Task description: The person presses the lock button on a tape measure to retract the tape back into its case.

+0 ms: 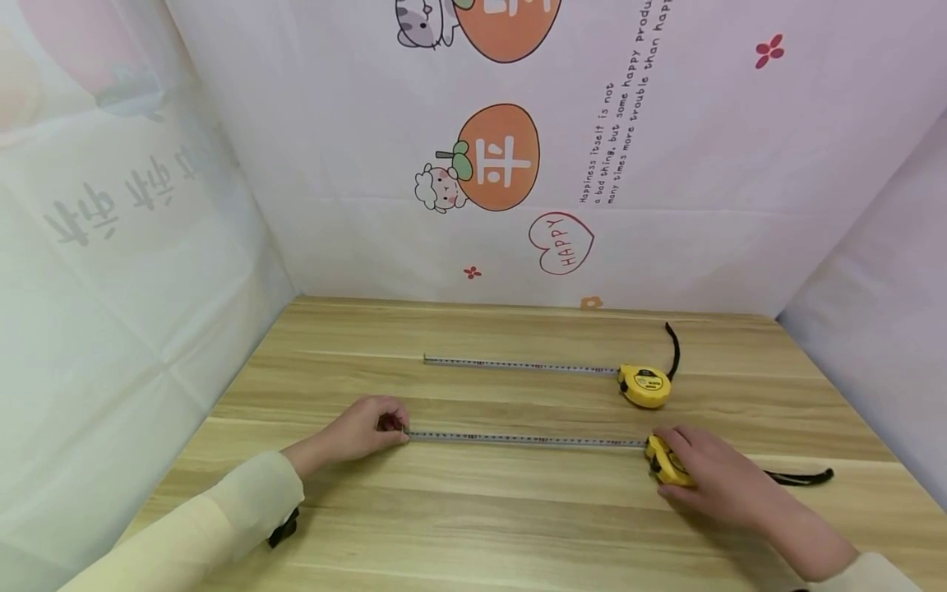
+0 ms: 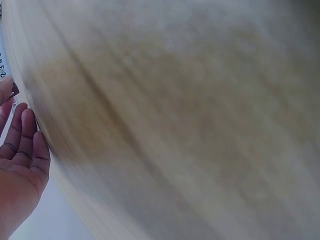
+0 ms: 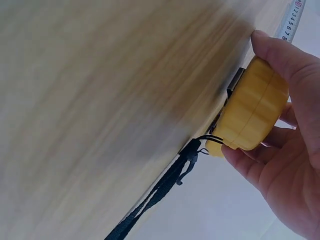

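Note:
A yellow tape measure lies near the right side of the table, and my right hand grips its case. In the right wrist view, thumb and fingers wrap the yellow case, with a black strap trailing from it. Its metal blade runs out leftward across the wood. My left hand pinches the hook end of that blade between thumb and forefinger. The left wrist view shows the dark hook at the fingertips, the other fingers loosely bent.
Farther back, a second yellow tape measure lies with its blade drawn out to the left, roughly parallel to the first. Its black strap points toward the back. Printed cloth hangs behind the wooden table and at both sides.

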